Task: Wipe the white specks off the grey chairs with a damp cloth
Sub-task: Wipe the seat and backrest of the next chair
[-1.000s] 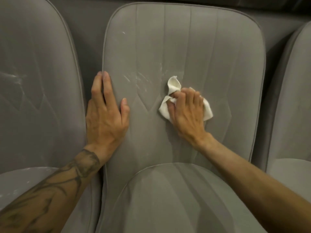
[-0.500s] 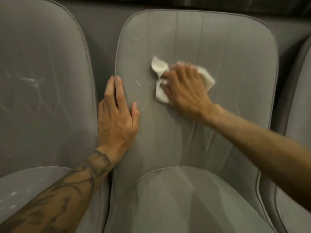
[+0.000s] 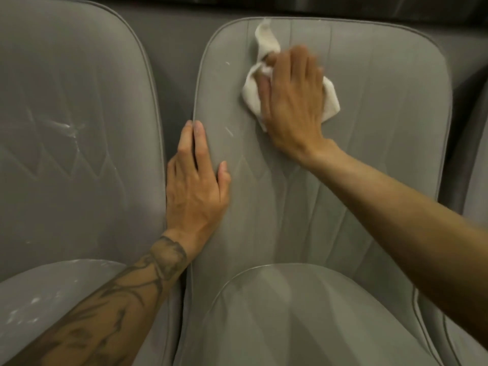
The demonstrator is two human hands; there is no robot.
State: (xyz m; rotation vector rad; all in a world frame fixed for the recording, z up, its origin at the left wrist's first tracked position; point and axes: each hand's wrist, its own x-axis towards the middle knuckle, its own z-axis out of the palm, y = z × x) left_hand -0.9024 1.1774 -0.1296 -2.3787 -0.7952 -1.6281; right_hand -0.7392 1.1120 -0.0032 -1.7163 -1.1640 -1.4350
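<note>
**Middle chair: cloth at top of backrest, specks remaining to its left**

My right hand (image 3: pixel 293 101) lies palm down on the white cloth (image 3: pixel 252 92), fingers extended and close together, pressing it flat against the backrest of the middle chair (image 3: pixel 369 133). I am not clenching the cloth; it is pinned under my palm and fingers. My fingertips are blurred, so I cannot report their exact lie.

The cloth sits high on the backrest, left of centre. It is crumpled. One loose tail stands up to the top rim of the chair, a fold shows by my thumb, and a corner shows past the little-finger side of my hand.

My left hand (image 3: pixel 196 186) is open and flat on the left edge of the same backrest. The fingers run up along the piped seam and the thumb is spread onto the front face. It holds nothing. It is well apart from the cloth, lower and to the left.

Two white specks are visible on the middle backrest: one streak (image 3: pixel 229 132) just above my left thumb, and one small mark (image 3: pixel 226 64) near the upper left edge, beside the cloth.

The left chair (image 3: pixel 79 75) carries white smears (image 3: pixel 66 126) across its backrest and scattered white flecks (image 3: pixel 31 305) on its seat. My tattooed left forearm (image 3: pixel 118 299) crosses over that seat.
</note>
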